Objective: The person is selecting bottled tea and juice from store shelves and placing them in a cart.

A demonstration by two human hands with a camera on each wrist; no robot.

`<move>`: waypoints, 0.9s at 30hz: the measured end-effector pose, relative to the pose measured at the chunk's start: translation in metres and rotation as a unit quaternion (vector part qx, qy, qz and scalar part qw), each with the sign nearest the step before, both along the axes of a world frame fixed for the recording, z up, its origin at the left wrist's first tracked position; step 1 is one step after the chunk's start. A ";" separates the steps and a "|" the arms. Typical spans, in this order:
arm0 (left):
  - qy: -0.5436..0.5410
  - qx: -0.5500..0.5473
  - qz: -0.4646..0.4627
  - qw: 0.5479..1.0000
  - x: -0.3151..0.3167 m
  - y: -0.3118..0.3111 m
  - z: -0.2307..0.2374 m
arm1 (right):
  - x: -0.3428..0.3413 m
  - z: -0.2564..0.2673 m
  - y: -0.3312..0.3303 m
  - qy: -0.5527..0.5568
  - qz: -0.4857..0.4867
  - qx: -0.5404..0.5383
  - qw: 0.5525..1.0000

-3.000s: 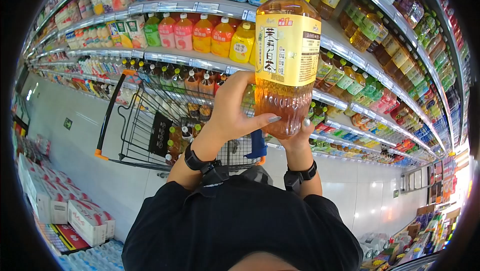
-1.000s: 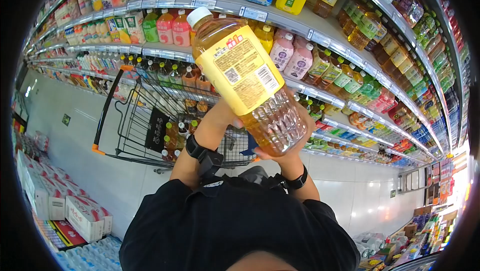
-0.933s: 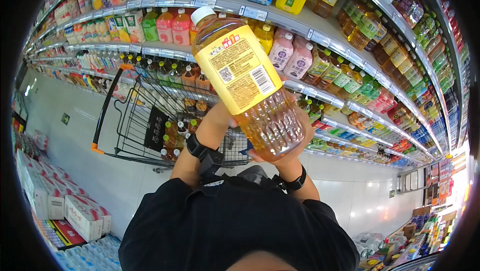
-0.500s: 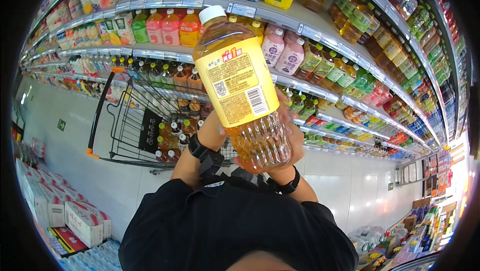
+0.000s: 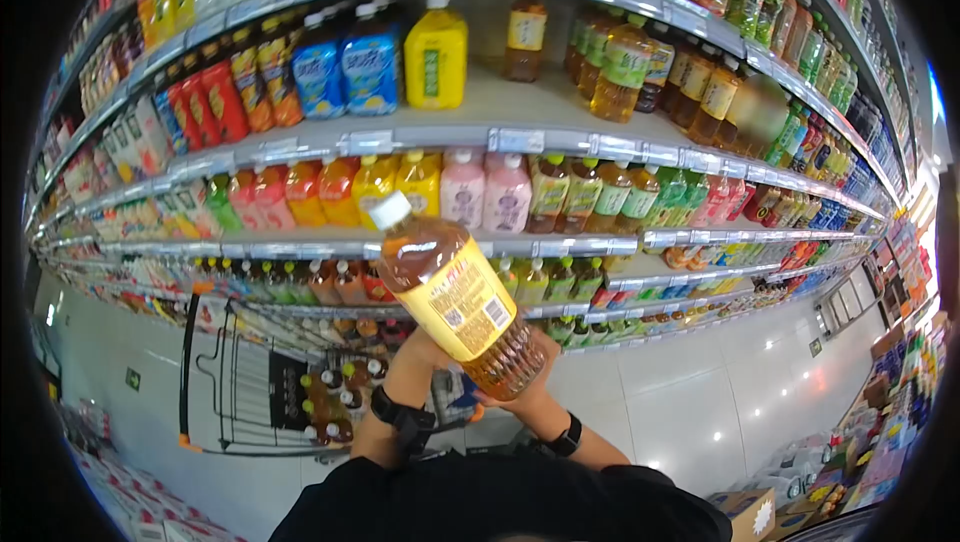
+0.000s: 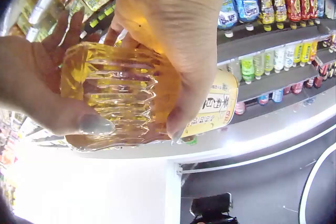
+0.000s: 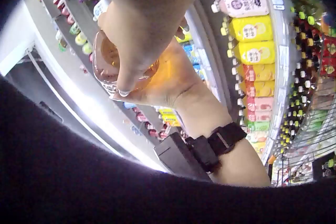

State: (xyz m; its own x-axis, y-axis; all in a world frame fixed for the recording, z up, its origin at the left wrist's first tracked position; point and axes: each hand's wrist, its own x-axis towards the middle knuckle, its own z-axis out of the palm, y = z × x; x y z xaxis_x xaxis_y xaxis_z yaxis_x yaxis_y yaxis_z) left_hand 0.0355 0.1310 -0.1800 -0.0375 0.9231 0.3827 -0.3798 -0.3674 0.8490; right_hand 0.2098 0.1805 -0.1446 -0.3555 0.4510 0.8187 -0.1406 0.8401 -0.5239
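Note:
A large bottle of amber tea with a white cap and yellow label leans left in the head view, held up in front of the shelves. Its label side with small print and a barcode faces the head camera. My left hand grips the bottle's side around the lower label, its fingers mostly hidden behind it. My right hand holds the ribbed bottom part. In the left wrist view, the right hand's thumb presses near the base of the bottle, and the left hand wraps round its middle.
Shelves packed with drinks stretch across in front. On the upper shelf stand a yellow bottle and a single brown tea bottle. A shopping cart with several bottles inside stands at the lower left. Cartons lie behind it.
Both hands have turned the bottle from its front label to its barcode side and tilted it left. The head view has swung upward, so the bottle appears lower and higher shelves show.

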 end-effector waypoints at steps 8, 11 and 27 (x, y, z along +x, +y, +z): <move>0.019 -0.057 0.017 0.998 0.084 0.153 0.058 | 0.072 -0.034 0.184 -0.119 0.069 -0.192 0.972; 0.203 0.031 0.036 0.978 0.114 0.214 0.085 | 0.102 -0.040 0.230 -0.005 0.286 -0.623 0.728; 0.320 0.116 0.172 0.924 0.112 0.254 0.166 | 0.077 0.037 0.310 -0.022 0.129 -0.090 0.987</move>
